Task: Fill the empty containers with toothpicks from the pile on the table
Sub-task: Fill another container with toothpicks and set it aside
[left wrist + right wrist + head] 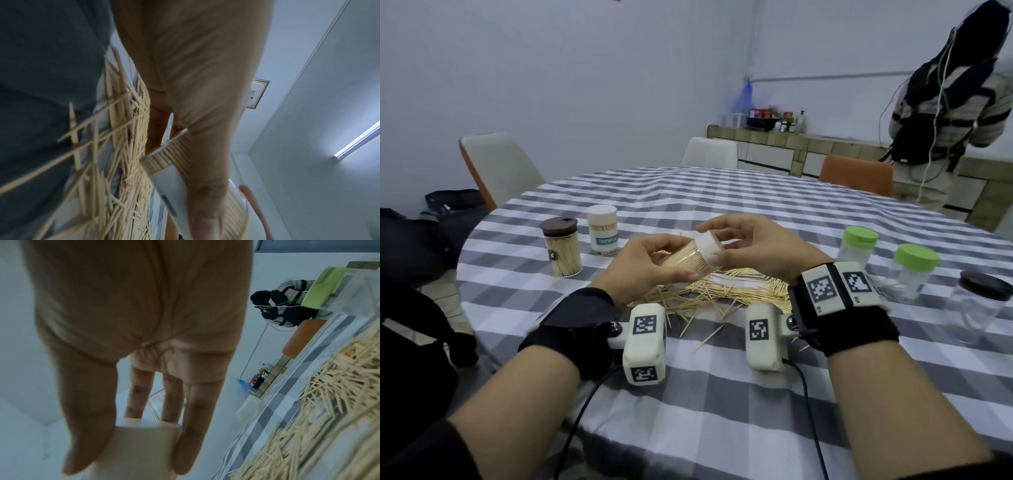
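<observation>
A clear container (683, 260) packed with toothpicks is held tilted above the loose toothpick pile (722, 291) at mid-table. My left hand (654, 263) grips its body, thumb underneath. My right hand (736, 240) pinches its white cap (709, 248) between thumb and fingers. In the left wrist view the container (164, 162) shows under my thumb, with the pile (123, 162) to the left. In the right wrist view my fingers (193, 426) and thumb flank the cap (144, 447). Two clear jars with green lids (859, 245) (914, 270) and one dark-lidded jar (979, 305) stand at the right.
Two jars full of toothpicks, one brown-lidded (561, 250) and one white-lidded (602, 233), stand at the left on the checked tablecloth (722, 411). Chairs (496, 168) ring the table. A person (945, 113) stands at the back right by a counter.
</observation>
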